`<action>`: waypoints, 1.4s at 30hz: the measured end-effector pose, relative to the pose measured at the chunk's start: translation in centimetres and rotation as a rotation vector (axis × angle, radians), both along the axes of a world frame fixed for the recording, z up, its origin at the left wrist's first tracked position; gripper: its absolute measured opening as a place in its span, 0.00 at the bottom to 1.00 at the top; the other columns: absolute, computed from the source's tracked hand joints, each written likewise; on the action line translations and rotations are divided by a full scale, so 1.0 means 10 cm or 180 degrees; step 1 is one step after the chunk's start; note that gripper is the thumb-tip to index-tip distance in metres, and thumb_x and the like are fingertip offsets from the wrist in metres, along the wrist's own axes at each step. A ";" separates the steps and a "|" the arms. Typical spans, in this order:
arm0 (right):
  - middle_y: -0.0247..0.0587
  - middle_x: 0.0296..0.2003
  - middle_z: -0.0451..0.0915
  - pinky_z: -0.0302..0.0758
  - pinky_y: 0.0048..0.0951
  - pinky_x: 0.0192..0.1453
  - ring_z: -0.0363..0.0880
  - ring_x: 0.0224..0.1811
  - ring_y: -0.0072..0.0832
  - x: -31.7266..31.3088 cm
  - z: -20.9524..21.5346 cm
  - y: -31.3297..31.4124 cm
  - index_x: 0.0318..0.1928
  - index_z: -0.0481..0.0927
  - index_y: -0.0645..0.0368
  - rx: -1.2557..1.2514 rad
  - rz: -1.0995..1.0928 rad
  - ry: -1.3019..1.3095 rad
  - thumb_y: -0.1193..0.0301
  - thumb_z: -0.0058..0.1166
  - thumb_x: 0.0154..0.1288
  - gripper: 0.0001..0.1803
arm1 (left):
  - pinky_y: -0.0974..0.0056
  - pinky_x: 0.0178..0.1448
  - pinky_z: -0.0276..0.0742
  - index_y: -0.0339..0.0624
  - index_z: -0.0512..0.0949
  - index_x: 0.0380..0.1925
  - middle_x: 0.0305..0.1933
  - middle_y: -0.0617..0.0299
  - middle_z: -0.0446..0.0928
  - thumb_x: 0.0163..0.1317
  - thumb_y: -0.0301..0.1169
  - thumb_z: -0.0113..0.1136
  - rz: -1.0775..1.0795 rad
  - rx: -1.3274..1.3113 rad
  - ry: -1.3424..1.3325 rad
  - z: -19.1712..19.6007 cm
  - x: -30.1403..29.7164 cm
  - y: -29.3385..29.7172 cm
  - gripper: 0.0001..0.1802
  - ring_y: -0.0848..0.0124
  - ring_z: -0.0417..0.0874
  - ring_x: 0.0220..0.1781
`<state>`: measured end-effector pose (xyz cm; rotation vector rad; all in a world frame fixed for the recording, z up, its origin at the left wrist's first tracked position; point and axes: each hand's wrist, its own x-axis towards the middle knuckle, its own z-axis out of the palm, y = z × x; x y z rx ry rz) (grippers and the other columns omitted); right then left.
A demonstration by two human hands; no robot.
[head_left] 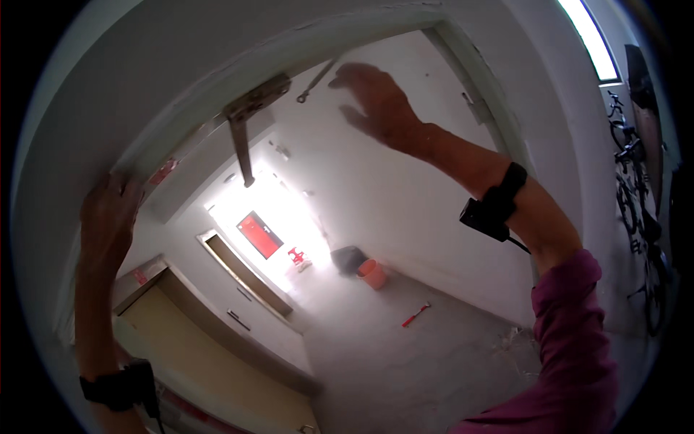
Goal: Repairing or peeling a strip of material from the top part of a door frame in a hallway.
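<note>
Rod (315, 82) is slanting below the frame (347, 33), its ringed end pointing down-left; the right hand (379, 107), fingers parted, is hovering just right of it, nearer than the left hand (108, 213), whose grip I cannot tell

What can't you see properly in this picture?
All in the head view:
- Right hand: blurred, so I can't tell whether it touches the metal rod.
- Left hand: blur and shadow hide its fingertips.
- Small red thing: too tiny and washed out by glare.
- Dark bundle: partly hidden by the orange bucket.
- Bicycles: small and dark near the rim.
</note>
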<state>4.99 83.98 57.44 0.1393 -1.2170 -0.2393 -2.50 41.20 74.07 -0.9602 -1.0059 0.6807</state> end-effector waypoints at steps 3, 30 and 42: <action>0.45 0.60 0.79 0.72 0.43 0.69 0.74 0.67 0.44 0.08 -0.11 -0.01 0.56 0.79 0.55 -0.0020 0.0003 -0.0224 0.73 0.68 0.58 0.24 | 0.47 0.41 0.76 0.37 0.73 0.33 0.34 0.47 0.72 0.56 0.18 0.55 0.0241 -0.0072 -0.0050 0.03 0.01 -0.08 0.05 0.47 0.77 0.39; 0.35 0.23 0.75 0.69 0.22 0.20 0.69 0.18 0.22 0.35 0.91 0.33 0.36 0.75 0.62 -0.2508 0.5081 -0.0874 0.71 0.58 0.76 0.10 | 0.41 0.36 0.66 0.39 0.64 0.26 0.29 0.45 0.68 0.61 0.23 0.54 -0.0055 -0.0433 -0.0587 0.23 -0.25 -0.10 0.09 0.43 0.72 0.33; 0.42 0.24 0.78 0.67 0.28 0.18 0.74 0.19 0.27 0.53 0.85 0.24 0.30 0.79 0.65 -0.2306 0.3998 -0.0553 0.67 0.58 0.69 0.14 | 0.46 0.37 0.75 0.37 0.71 0.29 0.31 0.43 0.73 0.60 0.25 0.64 -0.0667 -0.0144 0.0099 0.01 -0.24 0.01 0.10 0.42 0.76 0.35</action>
